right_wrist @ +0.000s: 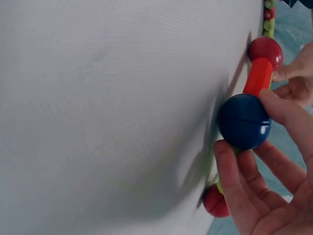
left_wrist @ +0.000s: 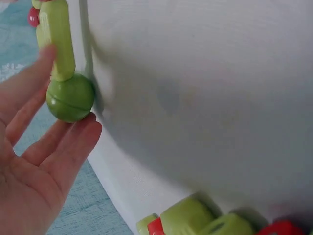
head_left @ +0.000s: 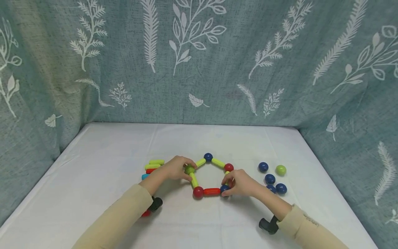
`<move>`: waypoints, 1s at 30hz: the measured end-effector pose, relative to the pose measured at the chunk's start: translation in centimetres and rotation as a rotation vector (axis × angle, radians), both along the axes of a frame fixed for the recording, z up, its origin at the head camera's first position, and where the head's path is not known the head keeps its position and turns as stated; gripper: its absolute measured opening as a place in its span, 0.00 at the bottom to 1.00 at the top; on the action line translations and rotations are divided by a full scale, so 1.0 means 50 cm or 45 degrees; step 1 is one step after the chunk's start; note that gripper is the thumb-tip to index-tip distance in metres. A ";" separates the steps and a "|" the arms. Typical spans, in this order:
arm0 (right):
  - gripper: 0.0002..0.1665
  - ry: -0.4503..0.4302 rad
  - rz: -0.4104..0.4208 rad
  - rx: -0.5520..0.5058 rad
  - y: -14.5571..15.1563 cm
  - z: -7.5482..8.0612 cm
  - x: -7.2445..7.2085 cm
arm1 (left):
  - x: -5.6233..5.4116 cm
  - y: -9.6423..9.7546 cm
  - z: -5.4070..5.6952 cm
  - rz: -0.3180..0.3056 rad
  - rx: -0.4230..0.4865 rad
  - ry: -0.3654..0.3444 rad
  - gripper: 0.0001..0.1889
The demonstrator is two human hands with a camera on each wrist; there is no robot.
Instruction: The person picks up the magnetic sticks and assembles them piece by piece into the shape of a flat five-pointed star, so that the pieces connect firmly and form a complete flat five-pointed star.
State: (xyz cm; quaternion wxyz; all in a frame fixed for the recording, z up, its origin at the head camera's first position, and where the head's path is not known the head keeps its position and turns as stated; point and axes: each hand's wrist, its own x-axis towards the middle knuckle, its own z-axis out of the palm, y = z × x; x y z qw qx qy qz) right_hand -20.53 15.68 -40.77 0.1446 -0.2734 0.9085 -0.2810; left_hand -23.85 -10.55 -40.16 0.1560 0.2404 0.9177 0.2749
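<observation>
- Ring (head_left: 212, 191) of glossy balls (head_left: 198, 192) and faceted rods (head_left: 218, 162), five-sided, centred on the cloth-covered desk (head_left: 118, 148).
- Left hand (head_left: 178, 168): fingers gripping the green ball (left_wrist: 71, 98), left.
- Right hand (head_left: 244, 183): fingers pinching the blue ball (right_wrist: 244, 121), near right.

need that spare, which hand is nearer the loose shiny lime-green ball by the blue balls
Right. The right hand grips a glossy blue ball to the left of the lime-green ball; the left hand, farther left, holds another glossy green ball.

Leaf-print curtain (head_left: 199, 65) behind white table (head_left: 199, 221)
</observation>
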 end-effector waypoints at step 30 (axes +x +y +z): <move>0.16 -0.104 -0.192 -0.084 0.032 -0.001 -0.027 | 0.058 -0.052 0.020 0.147 -0.135 0.255 0.11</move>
